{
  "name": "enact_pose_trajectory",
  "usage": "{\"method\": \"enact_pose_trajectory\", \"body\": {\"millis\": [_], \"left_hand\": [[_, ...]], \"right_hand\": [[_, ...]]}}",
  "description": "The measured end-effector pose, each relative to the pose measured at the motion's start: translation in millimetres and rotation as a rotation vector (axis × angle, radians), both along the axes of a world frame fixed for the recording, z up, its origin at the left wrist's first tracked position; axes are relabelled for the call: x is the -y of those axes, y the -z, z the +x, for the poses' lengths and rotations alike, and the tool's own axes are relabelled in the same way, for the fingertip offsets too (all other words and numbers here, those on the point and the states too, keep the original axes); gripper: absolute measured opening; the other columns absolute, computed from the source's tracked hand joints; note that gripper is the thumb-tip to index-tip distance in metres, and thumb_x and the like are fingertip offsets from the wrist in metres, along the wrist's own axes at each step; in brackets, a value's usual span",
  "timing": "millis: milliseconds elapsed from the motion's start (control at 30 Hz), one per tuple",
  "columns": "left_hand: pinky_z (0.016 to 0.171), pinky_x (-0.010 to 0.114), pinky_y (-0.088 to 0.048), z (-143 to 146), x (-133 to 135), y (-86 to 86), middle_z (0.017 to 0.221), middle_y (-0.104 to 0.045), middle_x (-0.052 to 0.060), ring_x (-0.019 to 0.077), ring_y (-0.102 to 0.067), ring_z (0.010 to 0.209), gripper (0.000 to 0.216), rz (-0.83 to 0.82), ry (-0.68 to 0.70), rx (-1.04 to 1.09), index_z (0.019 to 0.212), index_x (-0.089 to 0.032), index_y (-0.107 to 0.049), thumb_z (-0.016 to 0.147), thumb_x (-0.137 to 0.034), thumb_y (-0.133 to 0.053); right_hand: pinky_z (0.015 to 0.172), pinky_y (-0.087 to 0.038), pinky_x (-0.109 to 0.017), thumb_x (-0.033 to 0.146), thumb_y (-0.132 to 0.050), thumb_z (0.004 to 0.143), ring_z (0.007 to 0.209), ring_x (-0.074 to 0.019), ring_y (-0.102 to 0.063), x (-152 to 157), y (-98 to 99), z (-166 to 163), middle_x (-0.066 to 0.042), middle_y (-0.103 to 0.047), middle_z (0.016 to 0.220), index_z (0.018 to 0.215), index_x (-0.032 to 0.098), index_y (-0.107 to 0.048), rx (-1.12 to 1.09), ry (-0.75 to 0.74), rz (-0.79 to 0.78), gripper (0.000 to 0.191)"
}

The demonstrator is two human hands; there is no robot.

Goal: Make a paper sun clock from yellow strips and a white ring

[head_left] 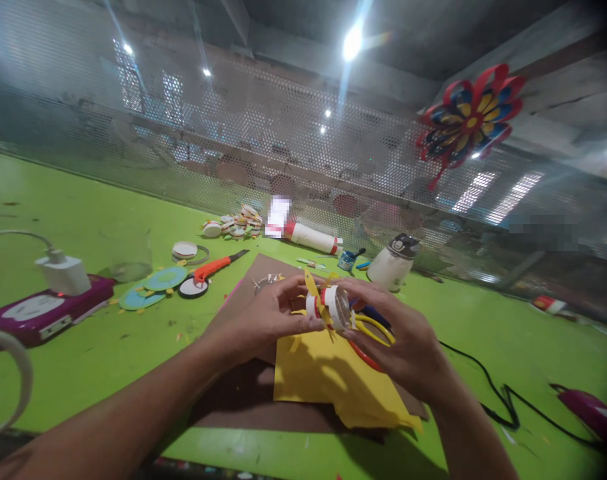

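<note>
Both my hands meet over a brown board (248, 393) on the green table. My left hand (270, 317) pinches a small roll of white tape with red edges (328, 305), its fingers closed on it. My right hand (398, 333) grips the same roll from the right and also holds scissors with yellow and red handles (376, 333). A thin yellow paper strip (310, 283) sticks up beside the roll. A yellow sheet (328, 380) lies under my hands on the board.
An orange-handled cutter (216, 267), paper discs (156, 285) and coiled strips (236, 223) lie at the left and back. A glue bottle (310, 237), a white kettle-like pot (396, 263), a purple device with charger (48, 310), a black cable (498, 400). A paper flower (468, 117) hangs on the mesh wall.
</note>
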State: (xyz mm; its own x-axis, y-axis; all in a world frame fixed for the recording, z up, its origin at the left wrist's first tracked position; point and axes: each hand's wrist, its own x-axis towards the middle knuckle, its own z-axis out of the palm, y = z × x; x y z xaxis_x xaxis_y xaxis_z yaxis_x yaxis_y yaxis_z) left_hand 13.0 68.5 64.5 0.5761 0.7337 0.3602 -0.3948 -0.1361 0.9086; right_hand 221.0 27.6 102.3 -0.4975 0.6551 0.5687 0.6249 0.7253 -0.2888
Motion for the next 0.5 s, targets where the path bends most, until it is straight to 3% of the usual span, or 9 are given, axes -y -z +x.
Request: {"method": "enact_pose_trajectory", "body": {"millis": [500], "left_hand": [[0.096,0.04,-0.04,0.8,-0.4,-0.2,0.12,-0.06,0.011,0.025,-0.054,0.111,0.051,0.041,-0.012,0.039,0.119,-0.02,-0.057,0.071,-0.019,-0.072]], "right_hand": [[0.088,-0.051,-0.037,0.022,-0.062,0.082,0.106,-0.0203,-0.058,-0.9,-0.8,0.0,-0.007,-0.056,0.127,0.129,0.025,-0.046,-0.012,0.024,0.033,0.049]]}}
